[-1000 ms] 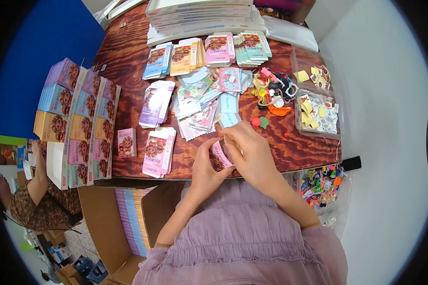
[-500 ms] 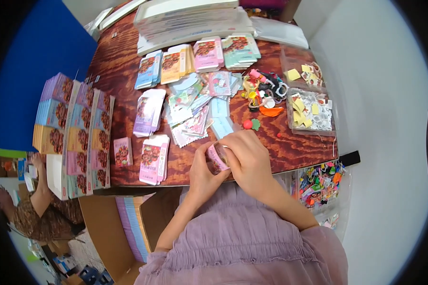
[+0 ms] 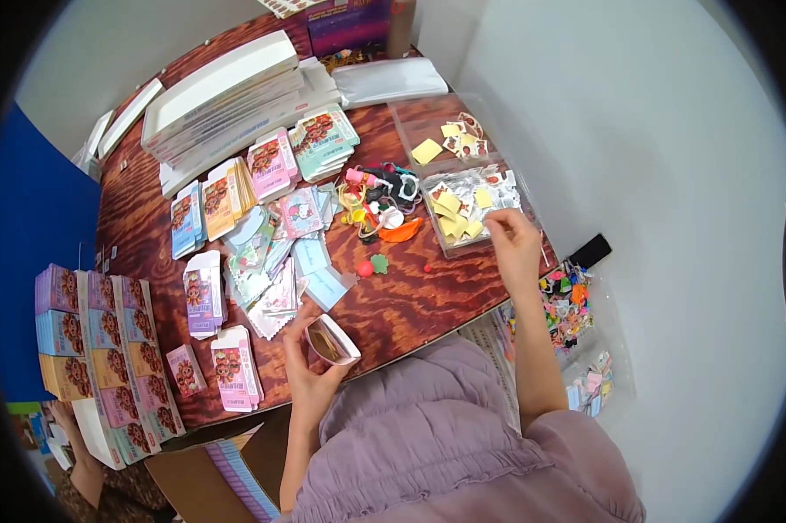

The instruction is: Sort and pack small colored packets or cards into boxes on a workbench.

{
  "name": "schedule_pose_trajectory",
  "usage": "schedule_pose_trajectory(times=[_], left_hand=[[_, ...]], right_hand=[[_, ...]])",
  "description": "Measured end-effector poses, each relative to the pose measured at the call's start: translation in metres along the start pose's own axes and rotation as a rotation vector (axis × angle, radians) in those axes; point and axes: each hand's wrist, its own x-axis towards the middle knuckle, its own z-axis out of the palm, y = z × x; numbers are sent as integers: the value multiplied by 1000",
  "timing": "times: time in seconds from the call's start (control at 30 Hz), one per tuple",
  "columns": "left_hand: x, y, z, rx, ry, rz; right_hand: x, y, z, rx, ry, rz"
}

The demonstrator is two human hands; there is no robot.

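My left hand (image 3: 310,383) is closed around a small open paper box (image 3: 351,348) at the table's front edge. The box's mouth faces up, and something brownish shows inside. My right hand (image 3: 517,248) is over the right edge of a clear plastic tray (image 3: 462,250) holding yellow paper pieces (image 3: 448,207) and small silvery packets. Its fingers are curled together, and anything between them is too small to tell. A red bead (image 3: 365,268) and a green leaf-shaped piece (image 3: 380,263) lie on the table between my hands.
Flat boxes in purple (image 3: 203,296), pink (image 3: 234,370) and other colours lie left and behind. Sticker cards (image 3: 275,292) and trinkets (image 3: 384,205) fill the middle. Packed display trays (image 3: 105,357) stand left. White trays (image 3: 227,87) are stacked behind. A co-worker's arm (image 3: 83,466) shows lower left.
My right hand has left the box and moved right to the plastic tray. My left hand keeps the box, now with its mouth open upward. The view has swung right.
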Motion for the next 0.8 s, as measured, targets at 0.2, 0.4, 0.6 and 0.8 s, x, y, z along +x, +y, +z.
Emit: schedule_pose_trajectory(times=[0.2, 0.4, 0.6, 0.8], left_hand=[[6, -2, 6, -82, 17, 99], [-2, 15, 6, -167, 50, -107], [-3, 6, 1, -90, 19, -102], [-5, 6, 1, -133, 7, -155]], right_hand=[[17, 26, -5, -199, 1, -44], [47, 53, 2, -291, 21, -35], [76, 55, -14, -335, 32, 98], [80, 45, -44, -641, -233, 115]])
